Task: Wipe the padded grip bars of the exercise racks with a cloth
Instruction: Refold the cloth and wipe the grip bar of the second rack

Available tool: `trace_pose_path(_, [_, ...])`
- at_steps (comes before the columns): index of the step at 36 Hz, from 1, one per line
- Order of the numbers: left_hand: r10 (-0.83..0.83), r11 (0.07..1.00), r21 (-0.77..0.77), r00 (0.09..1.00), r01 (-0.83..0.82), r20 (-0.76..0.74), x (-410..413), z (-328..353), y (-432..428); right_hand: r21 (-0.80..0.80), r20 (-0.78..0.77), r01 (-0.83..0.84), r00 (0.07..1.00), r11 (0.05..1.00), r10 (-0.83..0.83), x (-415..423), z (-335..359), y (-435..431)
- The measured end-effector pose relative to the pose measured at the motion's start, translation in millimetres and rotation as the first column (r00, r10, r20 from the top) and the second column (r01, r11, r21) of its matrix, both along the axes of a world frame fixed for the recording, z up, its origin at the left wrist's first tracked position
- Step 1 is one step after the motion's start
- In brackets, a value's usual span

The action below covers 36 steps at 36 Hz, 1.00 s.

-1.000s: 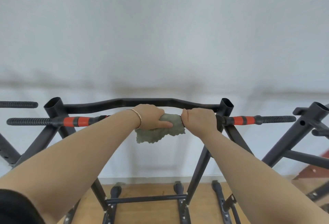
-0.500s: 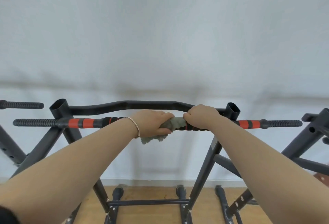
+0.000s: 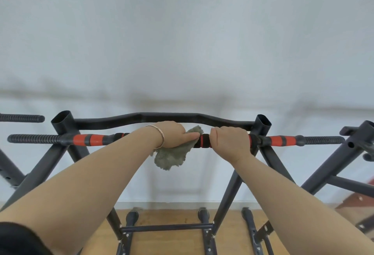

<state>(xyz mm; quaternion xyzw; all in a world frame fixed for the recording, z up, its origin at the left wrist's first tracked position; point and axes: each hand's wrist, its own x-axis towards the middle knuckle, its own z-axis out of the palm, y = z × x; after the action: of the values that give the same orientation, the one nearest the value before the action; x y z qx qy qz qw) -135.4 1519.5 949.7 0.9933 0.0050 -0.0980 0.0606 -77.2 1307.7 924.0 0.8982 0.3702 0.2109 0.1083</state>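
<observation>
Wiping on the rack (image 3: 168,116): its padded bar (image 3: 204,141), mid-span. We judge the cloth (image 3: 172,156) should stay wrapped round the padding and slide outward from the bare strip between our grips. Our left hand (image 3: 174,135) curls round cloth and bar, a flap hanging below it. Our right hand (image 3: 229,139) clenches bare padding just right of it. Against half a second back: more cloth hangs loose, and the hands sit further apart.

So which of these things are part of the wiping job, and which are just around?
In use: cloth, gripped by the left hand on the padded grip bar; right hand holding that bar.
Just around: curved upper bar, neighbouring rack, wooden floor.
</observation>
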Motion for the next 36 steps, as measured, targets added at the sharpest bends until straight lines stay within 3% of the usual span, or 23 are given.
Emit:
trace_pose_path(2, [0.0, 0.998, 0.061, 0.999, -0.003, 0.05, -1, -2, -4, -0.02, -0.144, 0.047, 0.988, 0.999, -0.05, 10, 10, 6])
trace_pose_path(3, [-0.001, 0.996, 0.084, 0.997, -0.005, 0.074, -2, -3, -6, 0.015, -0.307, 0.119, 0.945, 0.993, -0.109, 15, 20, 10])
trace_pose_path(6, [-0.012, 0.994, 0.11, 0.993, -0.001, 0.114, -4, -8, -7, -0.057, -0.711, 0.254, 0.668, 0.965, -0.218, 28, 45, 20])
trace_pose_path(8, [-0.002, 0.995, 0.096, 0.994, -0.009, 0.113, -4, -9, -5, -0.118, -0.847, 0.246, 0.481, 0.962, -0.227, 31, 51, 21])
trace_pose_path(10, [0.005, 0.997, 0.073, 0.994, -0.013, 0.108, -2, -9, -5, -0.113, -0.88, 0.235, 0.428, 0.965, -0.207, 31, 49, 21])
trace_pose_path(13, [0.019, 0.999, 0.031, 0.996, -0.022, 0.092, 1, -8, -4, -0.019, -0.814, 0.236, 0.561, 0.972, -0.152, 29, 42, 20])
trace_pose_path(15, [0.046, 0.999, -0.005, 0.997, -0.045, 0.059, 2, -6, -4, -0.022, -0.678, 0.16, 0.723, 0.987, -0.132, 25, 39, 16])
trace_pose_path(17, [0.093, 0.995, -0.035, 0.996, -0.092, 0.01, 5, -2, -6, -0.081, -0.35, 0.008, 0.936, 0.997, -0.036, 21, 26, 8])
trace_pose_path(18, [0.112, 0.993, -0.043, 0.994, -0.113, -0.013, 5, 0, -7, -0.122, -0.175, -0.026, 0.985, 0.992, 0.004, 15, 17, 5])
trace_pose_path(21, [0.138, 0.99, -0.009, 0.99, -0.138, 0.027, 0, -3, -11, 0.082, -0.081, 0.049, 0.996, 0.995, -0.042, -4, 1, -3])
trace_pose_path(23, [0.123, 0.986, 0.091, 0.981, -0.138, 0.15, -8, -7, -14, -0.001, -0.112, 0.112, 0.987, 0.994, -0.111, -4, 2, 1])
trace_pose_path(26, [0.11, 0.973, 0.175, 0.966, -0.153, 0.234, -12, -10, -19, 0.028, -0.357, 0.218, 0.914, 0.976, -0.194, 17, 20, 16])
trace_pose_path(28, [0.125, 0.968, 0.182, 0.962, -0.172, 0.242, -13, -8, -21, -0.012, -0.607, 0.29, 0.758, 0.957, -0.237, 23, 36, 28])
trace_pose_path(30, [0.129, 0.964, 0.193, 0.956, -0.183, 0.262, -15, -7, -21, -0.037, -0.706, 0.278, 0.673, 0.96, -0.222, 27, 39, 34])
trace_pose_path(31, [0.126, 0.961, 0.204, 0.952, -0.187, 0.28, -16, -7, -20, -0.043, -0.704, 0.257, 0.678, 0.966, -0.212, 25, 39, 33])
trace_pose_path(32, [0.117, 0.958, 0.22, 0.949, -0.186, 0.292, -18, -7, -21, -0.058, -0.647, 0.23, 0.732, 0.972, -0.212, 24, 37, 30])
trace_pose_path(34, [0.079, 0.951, 0.262, 0.951, -0.162, 0.3, -19, -8, -21, -0.057, -0.36, 0.104, 0.925, 0.993, -0.117, 20, 26, 22])
trace_pose_path(36, [0.067, 0.951, 0.269, 0.951, -0.153, 0.302, -21, -9, -18, -0.012, -0.116, 0.03, 0.993, 0.999, -0.031, 10, 8, 14])
